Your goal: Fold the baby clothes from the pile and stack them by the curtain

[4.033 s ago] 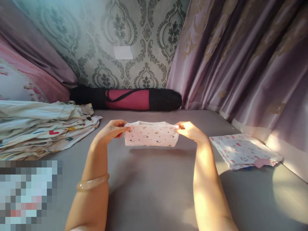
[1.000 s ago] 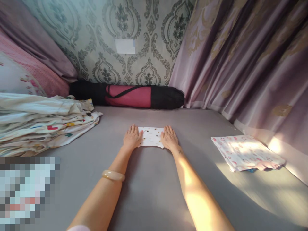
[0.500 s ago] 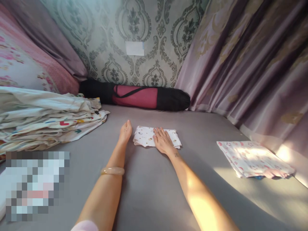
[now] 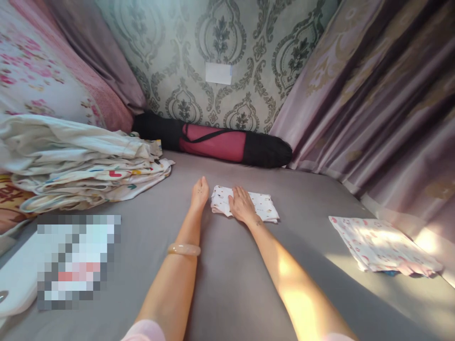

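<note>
A small folded white cloth (image 4: pixel 265 204) with tiny dark and tan prints lies on the grey sheet in front of me. Flat on top of it rests my right hand (image 4: pixel 242 203), fingers stretched out, covering its middle part. My left hand (image 4: pixel 200 192) stands on its edge on the sheet, just left of the cloth with a narrow gap between. It holds nothing that I can see; its fingers are partly hidden by the side-on angle, but they look extended. A pale bangle (image 4: pixel 184 249) circles my left forearm.
A thick pile of pale printed fabric (image 4: pixel 92 156) lies at left, with a pixelated object (image 4: pixel 78 265) nearer me. Another folded cloth with pink prints (image 4: pixel 386 244) lies at right. A black and red long bag (image 4: pixel 216 143) runs along the wall, and curtains (image 4: pixel 355 104) hang at right.
My view has turned slightly left, so the scene sits further right. My right hand has shifted a little leftward on the folded cloth; the left hand stays beside it.
</note>
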Available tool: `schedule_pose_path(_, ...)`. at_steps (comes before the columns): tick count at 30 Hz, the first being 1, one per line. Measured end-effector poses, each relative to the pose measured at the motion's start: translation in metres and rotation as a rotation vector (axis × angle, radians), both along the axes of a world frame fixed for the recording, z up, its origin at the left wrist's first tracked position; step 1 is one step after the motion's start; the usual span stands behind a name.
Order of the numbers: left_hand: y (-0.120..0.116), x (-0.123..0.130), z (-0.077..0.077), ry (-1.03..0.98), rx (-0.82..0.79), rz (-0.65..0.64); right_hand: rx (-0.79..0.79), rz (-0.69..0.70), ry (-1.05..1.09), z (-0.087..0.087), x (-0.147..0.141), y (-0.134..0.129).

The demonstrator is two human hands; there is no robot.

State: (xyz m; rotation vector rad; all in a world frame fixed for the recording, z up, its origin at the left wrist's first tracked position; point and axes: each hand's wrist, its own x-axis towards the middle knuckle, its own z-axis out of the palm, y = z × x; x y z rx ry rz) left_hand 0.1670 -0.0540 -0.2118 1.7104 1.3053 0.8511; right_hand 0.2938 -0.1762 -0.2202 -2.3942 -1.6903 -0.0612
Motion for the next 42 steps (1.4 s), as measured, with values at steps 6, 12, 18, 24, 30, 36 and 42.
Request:
schedule_pose_path(6, 0.003, -0.002, -0.003, -0.052, -0.005, 0.012, -0.106, -0.005, 0.031, 0.005, 0.007, 0.004)
schedule_pose_path(12, 0.003, 0.001, -0.002, -0.075, -0.004, 0.008, -0.062, -0.025, 0.052, 0.028, -0.025, 0.034)
schedule_pose_path(18, 0.004, 0.001, 0.001, -0.003, 0.008, -0.001, -0.092, 0.061, 0.077, 0.008, -0.058, 0.047)
schedule_pose_path(24, -0.001, -0.001, 0.005, 0.149, 0.01, -0.015, -0.066, 0.064, 0.119, -0.001, -0.056, 0.044)
schedule_pose_path(30, -0.001, -0.007, 0.007, 0.337, 0.014, -0.087, 0.025, 0.086, 0.392, 0.018, -0.037, 0.037)
schedule_pose_path(36, -0.004, -0.006, 0.015, 0.504, -0.001, -0.151, 0.17, -0.339, 0.42, 0.037, 0.045, -0.022)
schedule_pose_path(42, -0.007, -0.004, 0.025, 0.642, -0.063, -0.256, 0.08, -0.628, 0.423, 0.031, 0.109, -0.087)
